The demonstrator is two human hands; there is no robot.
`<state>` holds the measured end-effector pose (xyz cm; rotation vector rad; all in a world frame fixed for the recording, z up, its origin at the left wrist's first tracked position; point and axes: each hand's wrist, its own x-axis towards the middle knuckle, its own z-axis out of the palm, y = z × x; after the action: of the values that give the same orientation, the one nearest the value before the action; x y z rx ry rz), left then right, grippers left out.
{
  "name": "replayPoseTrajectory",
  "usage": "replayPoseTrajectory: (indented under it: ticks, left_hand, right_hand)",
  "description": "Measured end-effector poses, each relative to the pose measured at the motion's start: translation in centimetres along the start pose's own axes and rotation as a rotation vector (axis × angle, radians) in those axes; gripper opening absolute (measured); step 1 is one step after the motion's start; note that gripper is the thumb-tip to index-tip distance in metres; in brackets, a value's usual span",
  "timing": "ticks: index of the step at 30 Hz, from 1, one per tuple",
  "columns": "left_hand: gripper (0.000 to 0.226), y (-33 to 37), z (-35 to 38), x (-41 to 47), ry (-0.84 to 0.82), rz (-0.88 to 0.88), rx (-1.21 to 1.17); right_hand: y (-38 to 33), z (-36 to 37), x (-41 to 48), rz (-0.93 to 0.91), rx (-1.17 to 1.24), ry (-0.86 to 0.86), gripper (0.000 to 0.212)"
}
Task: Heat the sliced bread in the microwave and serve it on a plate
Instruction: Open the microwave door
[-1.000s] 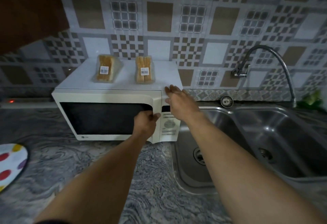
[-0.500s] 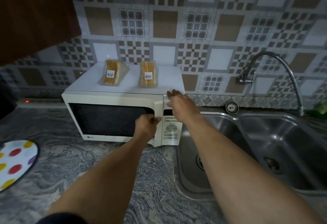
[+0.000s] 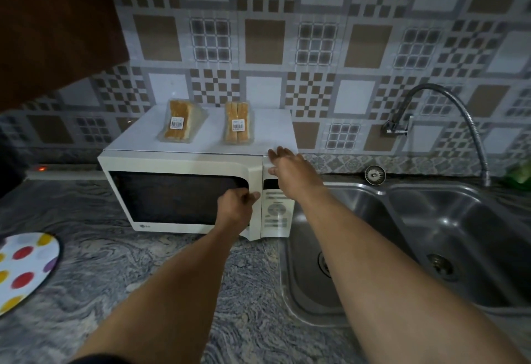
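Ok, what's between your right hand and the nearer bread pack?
Nothing: in the head view only bare white microwave top separates the right hand from the nearer bread pack.

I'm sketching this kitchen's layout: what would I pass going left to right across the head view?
Spotted plate → first bread pack → second bread pack → right hand → tap. The microwave and left hand overlap these, so they are omitted.

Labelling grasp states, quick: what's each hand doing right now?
Left hand: closed, gripping the microwave door edge.
Right hand: open, fingers flat on the microwave top.
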<state>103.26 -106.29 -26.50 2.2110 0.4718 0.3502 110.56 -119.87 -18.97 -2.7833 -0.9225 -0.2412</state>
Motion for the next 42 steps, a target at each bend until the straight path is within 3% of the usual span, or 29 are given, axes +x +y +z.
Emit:
replayPoseTrajectory:
  ticks: [34, 42]
  left_hand:
    - [0.049, -0.9, -0.5, -2.9, 0.046, 0.025, -0.001]
    - [0.029, -0.3, -2.1, -5.2, -0.031, -0.017, -0.042]
  right_hand:
    - [0.2, 0.3, 0.6, -0.013, -0.057, -0.051, 0.056]
    - [-0.3, -0.7, 0.0, 0.014, -0.067, -0.143, 0.069]
